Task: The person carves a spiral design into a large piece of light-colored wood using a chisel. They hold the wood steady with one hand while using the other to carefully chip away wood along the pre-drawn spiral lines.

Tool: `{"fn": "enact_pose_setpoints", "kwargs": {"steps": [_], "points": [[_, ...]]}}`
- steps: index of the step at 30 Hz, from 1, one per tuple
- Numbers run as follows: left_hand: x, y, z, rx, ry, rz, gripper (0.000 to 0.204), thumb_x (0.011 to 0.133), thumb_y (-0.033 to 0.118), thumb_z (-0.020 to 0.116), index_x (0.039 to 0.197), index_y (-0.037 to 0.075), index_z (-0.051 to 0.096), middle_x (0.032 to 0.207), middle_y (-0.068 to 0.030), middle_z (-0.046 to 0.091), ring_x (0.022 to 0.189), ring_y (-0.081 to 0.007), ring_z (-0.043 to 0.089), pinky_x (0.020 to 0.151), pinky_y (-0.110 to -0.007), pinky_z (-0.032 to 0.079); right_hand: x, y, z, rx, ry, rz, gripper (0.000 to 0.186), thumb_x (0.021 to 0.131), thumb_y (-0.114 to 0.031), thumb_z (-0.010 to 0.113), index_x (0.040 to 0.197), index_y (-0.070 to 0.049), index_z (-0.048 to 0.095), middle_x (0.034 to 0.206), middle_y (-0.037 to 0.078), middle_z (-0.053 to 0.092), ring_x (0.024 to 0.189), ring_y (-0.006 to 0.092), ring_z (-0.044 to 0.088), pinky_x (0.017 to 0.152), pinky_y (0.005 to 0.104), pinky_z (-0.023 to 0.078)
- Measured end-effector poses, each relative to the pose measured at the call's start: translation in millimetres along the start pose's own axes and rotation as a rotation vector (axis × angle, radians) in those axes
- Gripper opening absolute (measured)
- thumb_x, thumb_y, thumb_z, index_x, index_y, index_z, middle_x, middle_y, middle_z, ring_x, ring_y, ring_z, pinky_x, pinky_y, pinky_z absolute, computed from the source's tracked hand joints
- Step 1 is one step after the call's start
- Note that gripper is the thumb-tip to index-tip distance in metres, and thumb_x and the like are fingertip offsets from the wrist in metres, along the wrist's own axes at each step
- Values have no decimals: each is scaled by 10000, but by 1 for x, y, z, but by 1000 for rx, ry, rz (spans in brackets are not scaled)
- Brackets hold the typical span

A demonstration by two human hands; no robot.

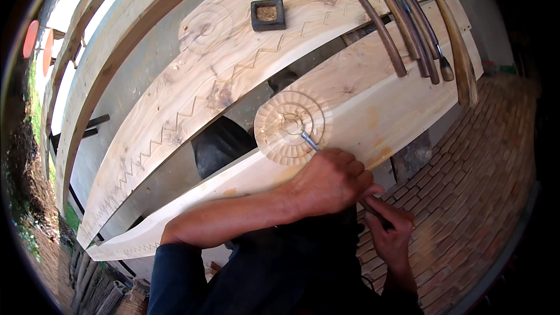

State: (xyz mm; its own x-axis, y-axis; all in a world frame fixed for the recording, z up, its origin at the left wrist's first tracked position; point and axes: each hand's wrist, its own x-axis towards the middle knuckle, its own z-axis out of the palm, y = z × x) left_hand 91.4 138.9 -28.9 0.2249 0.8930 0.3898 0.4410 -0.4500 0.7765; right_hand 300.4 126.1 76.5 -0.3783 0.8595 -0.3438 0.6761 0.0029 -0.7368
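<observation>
My left hand (335, 181) is closed around the shaft of a carving gouge (309, 141). Behind it, my right hand (394, 230) grips the gouge's dark handle. The metal tip rests near the centre of a round carved rosette (268, 131) with scalloped rings. This rosette sits on the nearer pale wooden board (402, 93), and small chips lie at its middle. My left forearm crosses over the board's near edge.
A farther board (157, 99) bears a zigzag line, a faint circle and a small dark square box (268, 15) holding brown grains. Several wooden-handled tools (408, 29) and a wooden mallet-like stick (458, 52) lie at the right. Curved beams (111, 64) stand left; brick paving (461, 181) lies right.
</observation>
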Motion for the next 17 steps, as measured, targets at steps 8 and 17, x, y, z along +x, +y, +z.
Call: {"fn": "enact_pose_setpoints", "kwargs": {"steps": [8, 17], "points": [[1, 0, -5, 43, 26, 84, 395, 924, 353, 828, 735, 127, 564, 687, -47, 512, 635, -228, 576, 574, -368, 470, 3, 13, 6, -100, 16, -224, 413, 821, 134, 743, 1215, 32, 813, 873, 175, 790, 709, 215, 774, 644, 327, 578], [-3, 2, -10, 37, -127, 249, 350, 893, 348, 794, 784, 143, 532, 768, -7, 458, 724, -186, 562, 601, -343, 470, -19, 2, 9, -41, 68, -39, 426, 811, 111, 691, 1176, -49, 840, 837, 145, 748, 695, 243, 729, 657, 311, 559]]}}
